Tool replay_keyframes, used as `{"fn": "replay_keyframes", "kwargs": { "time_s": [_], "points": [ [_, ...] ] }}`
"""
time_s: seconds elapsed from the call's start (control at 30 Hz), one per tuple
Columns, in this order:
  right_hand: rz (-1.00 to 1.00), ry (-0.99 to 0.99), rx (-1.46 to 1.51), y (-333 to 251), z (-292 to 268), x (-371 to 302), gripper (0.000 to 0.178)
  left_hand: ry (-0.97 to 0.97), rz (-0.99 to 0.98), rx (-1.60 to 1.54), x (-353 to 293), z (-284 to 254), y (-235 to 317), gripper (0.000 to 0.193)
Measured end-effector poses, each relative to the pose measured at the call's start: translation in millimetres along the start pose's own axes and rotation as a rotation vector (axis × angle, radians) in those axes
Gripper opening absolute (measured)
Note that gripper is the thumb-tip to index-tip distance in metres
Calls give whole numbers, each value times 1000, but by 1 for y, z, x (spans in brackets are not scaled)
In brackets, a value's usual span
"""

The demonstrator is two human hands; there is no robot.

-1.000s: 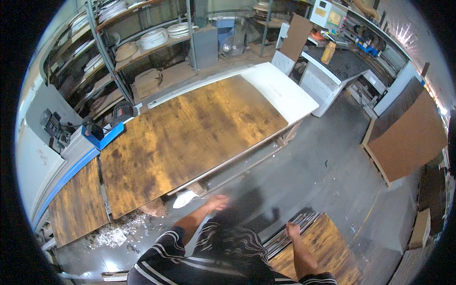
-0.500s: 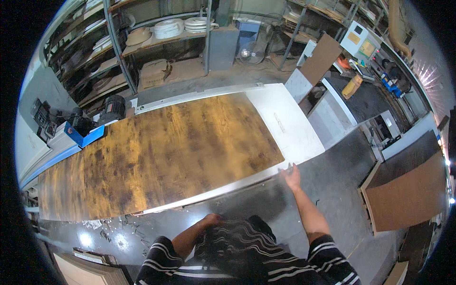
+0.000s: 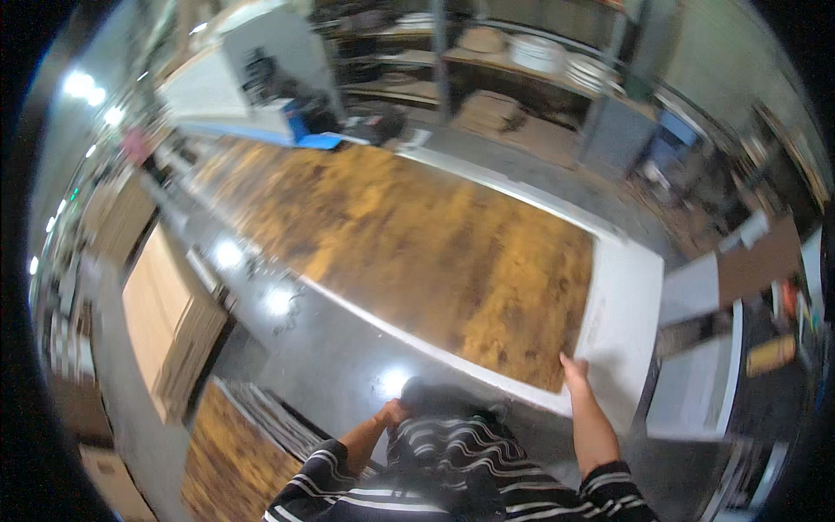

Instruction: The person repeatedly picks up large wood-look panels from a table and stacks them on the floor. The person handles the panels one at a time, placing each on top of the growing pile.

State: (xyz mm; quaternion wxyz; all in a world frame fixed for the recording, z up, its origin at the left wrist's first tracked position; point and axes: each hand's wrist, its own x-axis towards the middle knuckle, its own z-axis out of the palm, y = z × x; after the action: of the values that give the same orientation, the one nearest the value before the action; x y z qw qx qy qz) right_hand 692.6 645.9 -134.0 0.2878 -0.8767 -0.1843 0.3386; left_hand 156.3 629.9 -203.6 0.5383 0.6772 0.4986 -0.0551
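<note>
A long board with a mottled yellow-brown wood pattern lies flat on a white machine table. My right hand is at the near right corner of the board, touching its end edge. Its fingertips look stretched and apart, though motion smears them. Close to my body, at waist height, is my left hand, away from the board. Its fingers are blurred and partly hidden. At the board's far end sits a machine with a blue guard.
Stacked pale boards stand on the floor at left, with a patterned stack nearer me. Behind the table are shelves with white rolls. A dark bench at right bears a yellow object. Another person is far left.
The view has swung left, bringing in the floor stacks. My right hand has come from beside the table's near edge to the board's end. My left hand stays near my body.
</note>
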Motion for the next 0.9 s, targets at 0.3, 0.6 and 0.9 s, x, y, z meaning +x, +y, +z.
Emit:
{"fn": "replay_keyframes", "kwargs": {
  "time_s": [0.3, 0.6, 0.9],
  "points": [
    [-476, 241, -357, 43, -70, -41, 57, 238, -346, -207, -56, 125, 57, 47],
    [-207, 227, -612, 75, -92, -111, 73, 408, -247, -372, -65, 226, 24, 47],
    [21, 203, -566, 109, -165, -77, 90, 518, -423, -422, -146, 378, -1, 35]
  ]
}}
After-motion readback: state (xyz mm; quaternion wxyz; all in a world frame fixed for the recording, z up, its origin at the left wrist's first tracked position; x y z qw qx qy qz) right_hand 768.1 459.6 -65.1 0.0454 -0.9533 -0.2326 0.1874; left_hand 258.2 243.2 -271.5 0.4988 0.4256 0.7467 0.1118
